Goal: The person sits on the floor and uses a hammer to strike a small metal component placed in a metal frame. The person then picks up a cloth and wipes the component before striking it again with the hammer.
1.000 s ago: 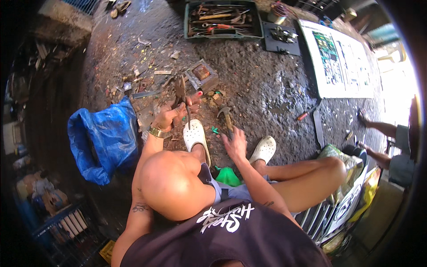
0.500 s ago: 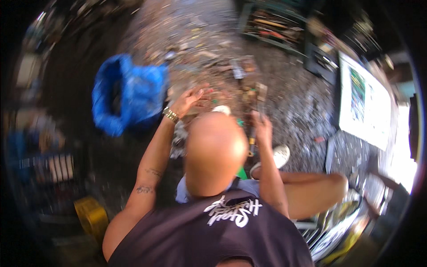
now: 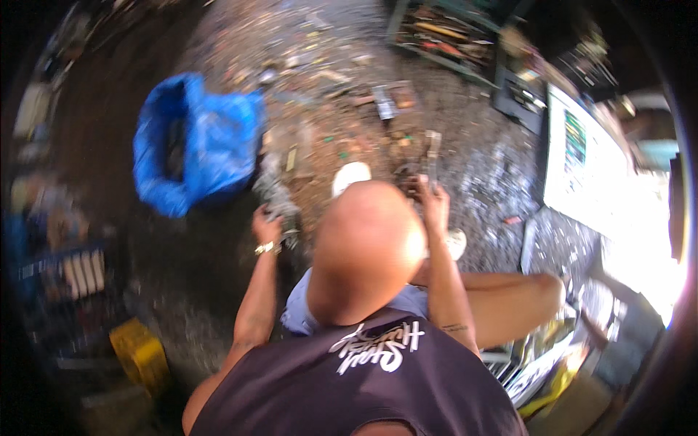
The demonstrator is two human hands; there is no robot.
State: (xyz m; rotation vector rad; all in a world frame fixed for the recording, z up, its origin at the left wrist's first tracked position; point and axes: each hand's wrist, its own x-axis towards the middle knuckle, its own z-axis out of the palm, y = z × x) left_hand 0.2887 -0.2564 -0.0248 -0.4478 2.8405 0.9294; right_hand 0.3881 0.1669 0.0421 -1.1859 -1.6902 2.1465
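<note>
Low on the left, my left hand (image 3: pixel 267 227) has its fingers curled at the lower edge of some crumpled grey material (image 3: pixel 275 190). What lies between those fingers is too blurred to make out. My right hand (image 3: pixel 434 207) is closed round a metal-headed hand tool (image 3: pixel 433 149), whose head points away from me. The tool's exact kind is unclear, and its lower part is hidden. Between my hands, my raised knee (image 3: pixel 369 240) covers part of the ground. Just beyond the knee a white shoe (image 3: pixel 352 176) shows.
An open blue bag (image 3: pixel 222 142) lies left of the scattered debris (image 3: pixel 320 109). Far right stand a crate of tools (image 3: pixel 443 36) and a white panel (image 3: pixel 582 160). A yellow object (image 3: pixel 139 354) sits at lower left. Sheets and metal pieces (image 3: pixel 538 363) lie at lower right.
My left hand has come back from over the debris to the grey material, its spread fingers now curled. My right hand still holds the tool. The view has shifted slightly.
</note>
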